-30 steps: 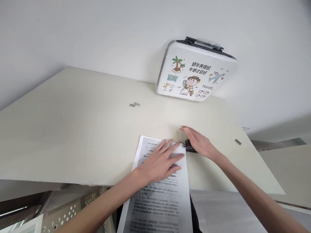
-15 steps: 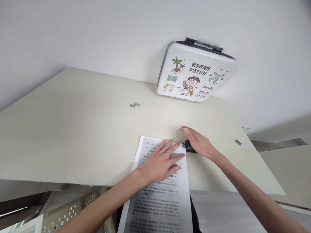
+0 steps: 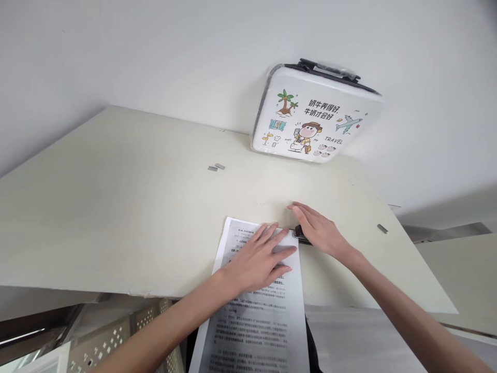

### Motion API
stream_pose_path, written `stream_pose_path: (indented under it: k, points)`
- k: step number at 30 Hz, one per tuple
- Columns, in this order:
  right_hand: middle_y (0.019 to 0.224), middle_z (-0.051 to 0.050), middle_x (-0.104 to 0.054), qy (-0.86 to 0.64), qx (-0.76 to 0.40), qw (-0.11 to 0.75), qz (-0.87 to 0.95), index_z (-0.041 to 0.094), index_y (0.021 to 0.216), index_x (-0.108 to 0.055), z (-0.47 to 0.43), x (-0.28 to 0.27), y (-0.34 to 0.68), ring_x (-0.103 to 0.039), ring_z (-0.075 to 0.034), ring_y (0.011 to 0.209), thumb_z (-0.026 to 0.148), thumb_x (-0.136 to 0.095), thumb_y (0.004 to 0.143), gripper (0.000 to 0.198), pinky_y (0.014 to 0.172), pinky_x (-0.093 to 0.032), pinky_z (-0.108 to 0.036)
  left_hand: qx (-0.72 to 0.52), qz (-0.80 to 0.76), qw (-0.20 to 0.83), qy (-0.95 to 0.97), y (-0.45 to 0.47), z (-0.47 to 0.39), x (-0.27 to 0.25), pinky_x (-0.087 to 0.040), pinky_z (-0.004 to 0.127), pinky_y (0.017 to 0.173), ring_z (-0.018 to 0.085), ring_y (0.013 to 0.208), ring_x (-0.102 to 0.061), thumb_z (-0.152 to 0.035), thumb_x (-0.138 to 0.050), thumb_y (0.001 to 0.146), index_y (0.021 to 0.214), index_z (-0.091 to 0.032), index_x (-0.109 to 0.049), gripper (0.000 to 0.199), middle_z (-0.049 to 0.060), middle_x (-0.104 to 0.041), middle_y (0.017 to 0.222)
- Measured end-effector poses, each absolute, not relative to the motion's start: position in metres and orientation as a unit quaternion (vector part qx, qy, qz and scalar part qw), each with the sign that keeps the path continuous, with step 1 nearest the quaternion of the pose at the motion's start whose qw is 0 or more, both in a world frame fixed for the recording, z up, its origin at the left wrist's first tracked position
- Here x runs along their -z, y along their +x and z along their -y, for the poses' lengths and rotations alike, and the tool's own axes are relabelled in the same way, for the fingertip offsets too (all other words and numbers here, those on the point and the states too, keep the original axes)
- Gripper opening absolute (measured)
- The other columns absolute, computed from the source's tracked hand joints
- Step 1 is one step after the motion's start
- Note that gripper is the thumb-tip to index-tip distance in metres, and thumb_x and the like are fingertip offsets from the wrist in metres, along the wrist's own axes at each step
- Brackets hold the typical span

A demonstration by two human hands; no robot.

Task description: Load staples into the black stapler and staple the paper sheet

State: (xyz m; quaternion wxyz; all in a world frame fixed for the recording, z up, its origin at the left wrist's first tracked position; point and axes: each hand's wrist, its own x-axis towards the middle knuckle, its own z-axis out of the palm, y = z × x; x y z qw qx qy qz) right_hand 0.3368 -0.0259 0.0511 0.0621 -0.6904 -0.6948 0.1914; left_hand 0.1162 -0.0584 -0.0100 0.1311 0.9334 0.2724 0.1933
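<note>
A long printed sheet or stack of paper (image 3: 252,331) extends from the tabletop over its near edge, dark lines of text facing up. My left hand (image 3: 258,261) lies flat on its upper part, fingers spread, holding nothing. At the paper's upper right corner is a black stapler (image 3: 301,235), its front end over the corner. My right hand (image 3: 316,230) is closed over the stapler from above, its fingers together and reaching past the far side. Most of the stapler's body is hidden beneath the palm.
A white case (image 3: 314,116) with cartoon prints and a black handle stands against the wall at the back. Small strips of staples (image 3: 216,167) lie left of it, and another strip (image 3: 382,228) lies near the right edge of the pale table (image 3: 116,207).
The view has shifted very slightly. Both hands, the paper and the stapler keep nearly the same positions.
</note>
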Motion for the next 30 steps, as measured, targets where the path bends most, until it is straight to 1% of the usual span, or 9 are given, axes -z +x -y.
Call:
stream_pose_path:
  k: [6, 10, 14, 19, 24, 30]
  points:
    - [0.158, 0.004, -0.054, -0.691, -0.176, 0.054, 0.7, 0.037, 0.132, -0.065, 0.0258, -0.0493, 0.3367, -0.054, -0.027, 0.144, 0.062, -0.01, 0.107, 0.066, 0.113, -0.049, -0.052, -0.197, -0.274, 0.129, 0.933, 0.1167, 0.0583, 0.0097, -0.019, 0.052, 0.13, 0.032, 0.159, -0.028, -0.05, -0.043, 0.11, 0.146, -0.027, -0.058, 0.045, 0.008, -0.039, 0.168]
    - [0.16, 0.003, -0.052, -0.69, -0.185, 0.057, 0.698, 0.036, 0.135, -0.064, 0.0259, -0.0487, 0.3374, -0.052, -0.027, 0.145, 0.062, -0.01, 0.108, 0.066, 0.115, -0.046, -0.053, -0.192, -0.271, 0.131, 0.934, 0.1167, 0.0583, 0.009, -0.02, 0.053, 0.13, 0.033, 0.158, -0.028, -0.05, -0.043, 0.109, 0.145, -0.026, -0.058, 0.046, 0.01, -0.041, 0.166]
    - [0.16, 0.002, -0.052, -0.69, -0.192, 0.059, 0.696, 0.036, 0.136, -0.064, 0.0257, -0.049, 0.3373, -0.053, -0.028, 0.144, 0.062, -0.01, 0.108, 0.066, 0.116, -0.046, -0.055, -0.186, -0.271, 0.129, 0.935, 0.1164, 0.0588, 0.0084, -0.02, 0.053, 0.13, 0.034, 0.159, -0.027, -0.05, -0.043, 0.11, 0.146, -0.025, -0.057, 0.046, 0.011, -0.04, 0.167]
    - [0.158, 0.002, -0.055, -0.683, -0.184, 0.066, 0.703, 0.037, 0.137, -0.064, 0.0257, -0.0492, 0.3371, -0.055, -0.028, 0.141, 0.062, -0.011, 0.108, 0.066, 0.113, -0.049, -0.053, -0.189, -0.274, 0.132, 0.934, 0.1164, 0.0587, 0.0095, -0.02, 0.053, 0.131, 0.033, 0.159, -0.028, -0.051, -0.042, 0.11, 0.147, -0.027, -0.057, 0.047, 0.009, -0.04, 0.167]
    - [0.157, 0.002, -0.055, -0.683, -0.182, 0.067, 0.704, 0.037, 0.137, -0.064, 0.026, -0.0498, 0.3372, -0.058, -0.028, 0.138, 0.062, -0.01, 0.108, 0.067, 0.11, -0.051, -0.052, -0.184, -0.274, 0.131, 0.935, 0.1166, 0.0587, 0.0102, -0.02, 0.053, 0.13, 0.033, 0.159, -0.026, -0.05, -0.042, 0.11, 0.148, -0.027, -0.056, 0.047, 0.009, -0.039, 0.167]
    - [0.158, 0.005, -0.055, -0.69, -0.18, 0.057, 0.699, 0.038, 0.134, -0.065, 0.0263, -0.0506, 0.3358, -0.056, -0.027, 0.141, 0.062, -0.01, 0.108, 0.066, 0.112, -0.05, -0.051, -0.186, -0.275, 0.134, 0.934, 0.1163, 0.0589, 0.0087, -0.018, 0.052, 0.131, 0.031, 0.159, -0.026, -0.05, -0.042, 0.11, 0.148, -0.027, -0.056, 0.046, 0.008, -0.038, 0.168]
